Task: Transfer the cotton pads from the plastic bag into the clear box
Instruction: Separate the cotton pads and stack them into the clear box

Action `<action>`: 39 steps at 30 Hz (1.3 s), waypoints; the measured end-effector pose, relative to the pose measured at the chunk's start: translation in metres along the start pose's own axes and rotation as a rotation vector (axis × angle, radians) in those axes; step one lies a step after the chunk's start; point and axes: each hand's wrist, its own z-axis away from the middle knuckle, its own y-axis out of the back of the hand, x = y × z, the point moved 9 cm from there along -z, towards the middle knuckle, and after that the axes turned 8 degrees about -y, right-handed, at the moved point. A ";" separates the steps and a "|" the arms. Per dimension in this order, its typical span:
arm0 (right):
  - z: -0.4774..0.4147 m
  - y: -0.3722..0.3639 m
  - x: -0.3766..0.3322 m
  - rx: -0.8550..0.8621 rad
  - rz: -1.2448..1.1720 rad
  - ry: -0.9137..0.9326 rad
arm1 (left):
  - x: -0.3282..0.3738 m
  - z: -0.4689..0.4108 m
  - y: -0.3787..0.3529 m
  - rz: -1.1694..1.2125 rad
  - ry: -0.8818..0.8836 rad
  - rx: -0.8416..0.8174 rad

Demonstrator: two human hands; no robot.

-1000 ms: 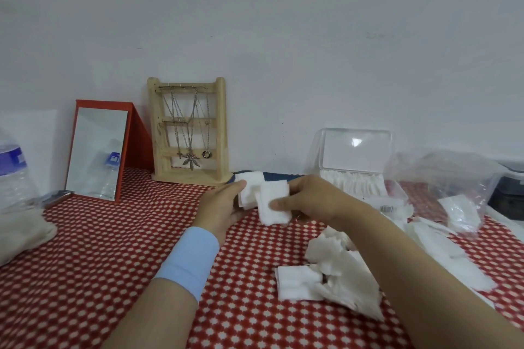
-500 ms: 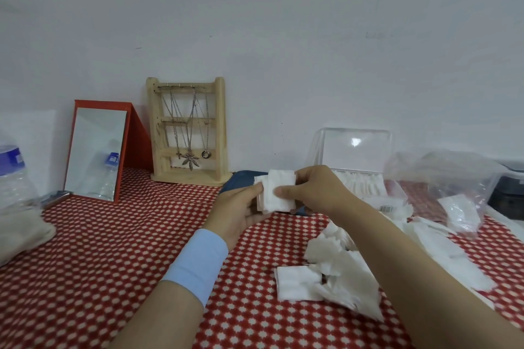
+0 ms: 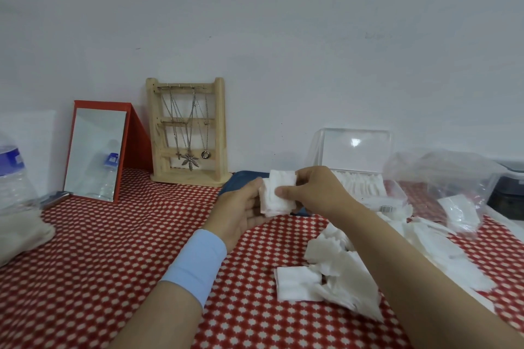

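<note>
1. Both hands meet just left of the clear box (image 3: 357, 147) and a little nearer the person. Between them they hold a small stack of cotton pads (image 3: 279, 195) up off the red checked tablecloth (image 3: 113, 249).
2. The left hand (image 3: 241, 207), with a pale blue wristband (image 3: 195, 263) on that arm, cups the stack from its left side. The thumb lies against the stack's left edge and the fingers curl round behind it.
3. The right hand (image 3: 314, 193) pinches the same stack. Its thumb presses flat on the near face and its fingers fold over the top and far side.
4. The clear box stands by the wall with its lid tipped up and open. A row of white pads (image 3: 360, 183) stands on edge inside.
5. Right of the box lies the crumpled plastic bag (image 3: 448, 176), with a few pads visible through its film.
6. In front of the box a loose heap of pads (image 3: 337, 272) is spread on the cloth, partly under the right forearm.
7. Well to the left of the box stand a wooden jewellery rack (image 3: 187, 133), a red-framed mirror (image 3: 96, 150) and a water bottle (image 3: 12, 176).
</note>
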 end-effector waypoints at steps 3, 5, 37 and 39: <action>0.002 -0.001 -0.006 0.018 0.013 0.058 | 0.002 0.000 0.002 -0.022 -0.008 0.004; 0.006 0.000 -0.014 0.054 0.020 0.130 | 0.000 -0.001 0.004 -0.017 0.007 0.015; 0.006 0.005 -0.012 -0.187 0.144 0.113 | 0.002 -0.001 -0.011 -0.341 -0.095 -0.195; 0.006 0.005 -0.012 -0.212 0.148 0.121 | 0.003 -0.002 -0.010 -0.355 -0.096 -0.179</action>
